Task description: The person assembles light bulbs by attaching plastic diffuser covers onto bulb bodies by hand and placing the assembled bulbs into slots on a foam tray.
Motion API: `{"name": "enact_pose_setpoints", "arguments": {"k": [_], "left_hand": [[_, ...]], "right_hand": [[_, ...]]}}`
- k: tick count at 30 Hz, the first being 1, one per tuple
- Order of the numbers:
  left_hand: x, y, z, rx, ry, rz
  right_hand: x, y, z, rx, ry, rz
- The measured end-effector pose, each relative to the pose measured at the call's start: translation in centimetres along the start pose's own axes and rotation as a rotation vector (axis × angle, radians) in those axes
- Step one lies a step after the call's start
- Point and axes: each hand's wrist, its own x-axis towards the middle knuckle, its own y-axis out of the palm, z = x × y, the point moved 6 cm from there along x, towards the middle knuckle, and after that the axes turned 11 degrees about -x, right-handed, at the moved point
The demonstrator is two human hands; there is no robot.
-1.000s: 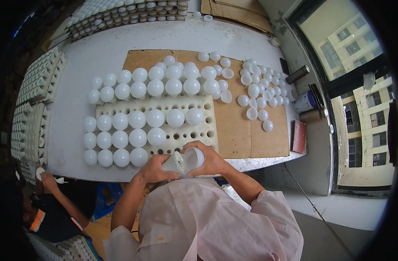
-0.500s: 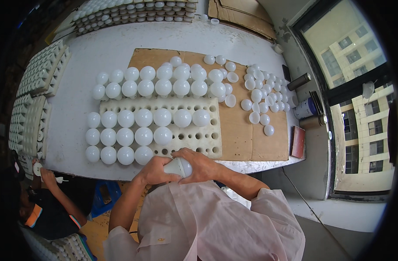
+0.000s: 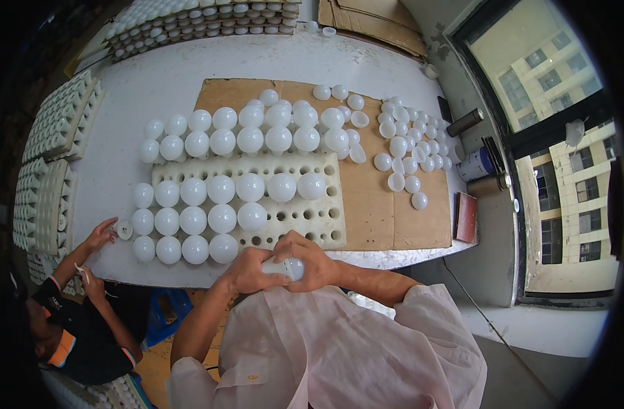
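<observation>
Close to my body, at the table's near edge, both hands are closed round a white LED light bulb (image 3: 295, 268). My left hand (image 3: 249, 272) wraps its left end, while my right hand (image 3: 308, 262) grips the rounded end, fingers bent over the top. Much of the bulb is hidden by the fingers. Just beyond my hands lies a white foam tray (image 3: 300, 234) with rows of holes. Round white bulbs (image 3: 221, 189) stand in its left part and along its far side; several holes at the right hold nothing.
Loose white dome covers (image 3: 398, 146) lie on flat cardboard (image 3: 421, 228) at the right. Loaded trays are stacked at the left (image 3: 43, 204) and far back (image 3: 203, 27). A co-worker's hand (image 3: 101, 235) is beside a round white part (image 3: 124, 229). A dark red box (image 3: 466, 218) stands near the window.
My fingers have closed further over the bulb, so less of it shows. The co-worker's hand has moved onto the table at the left, by the round white part.
</observation>
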Motion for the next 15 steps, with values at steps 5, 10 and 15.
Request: {"name": "enact_pose_setpoints", "arguments": {"k": [5, 10, 15], "left_hand": [[1.4, 0.2, 1.6, -0.157, -0.055, 0.009], [1.2, -0.9, 3.5, -0.337, -0.05, -0.191], [2.7, 0.6, 2.9, -0.208, -0.043, -0.137]], "right_hand": [[-2.2, -1.0, -2.4, 0.079, 0.237, -0.078], [-5.9, -9.8, -7.1, -0.273, 0.453, -0.381], [-5.0, -14.6, -12.2, -0.768, 0.401, -0.358]]}}
